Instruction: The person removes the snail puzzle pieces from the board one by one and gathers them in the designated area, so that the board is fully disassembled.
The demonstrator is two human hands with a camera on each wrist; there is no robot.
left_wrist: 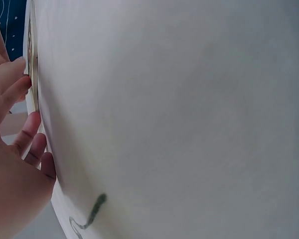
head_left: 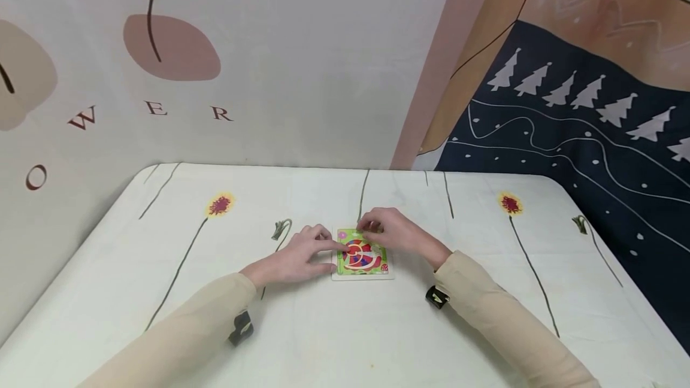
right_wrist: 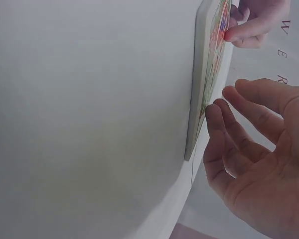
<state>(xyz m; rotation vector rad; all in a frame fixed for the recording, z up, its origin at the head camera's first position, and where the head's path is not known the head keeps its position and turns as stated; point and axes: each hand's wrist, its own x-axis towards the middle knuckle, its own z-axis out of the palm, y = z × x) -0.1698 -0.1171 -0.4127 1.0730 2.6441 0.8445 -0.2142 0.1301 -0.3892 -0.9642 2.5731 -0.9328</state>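
A small square puzzle board point(head_left: 362, 261) lies flat on the white cloth, with a pale rim and a green picture bearing a red spiral, snail-like figure. My left hand point(head_left: 299, 256) is at its left side; the index fingertip rests on the picture, and the thumb is by the left edge. Over the top right part of the board my right hand point(head_left: 392, 229) bends its fingers loosely. In the right wrist view, the fingertips of the right hand point(right_wrist: 259, 144) are at the board's surface, with no piece visible between them. The left wrist view shows the board point(left_wrist: 34, 64) only edge-on.
The cloth-covered table point(head_left: 323, 334) is printed with flowers and stems. Behind it hangs a pale patterned wall cloth point(head_left: 302, 76), and a dark cloth with white trees point(head_left: 539, 124) is on the right. A black wrist device point(head_left: 437, 297) sits under the right sleeve.
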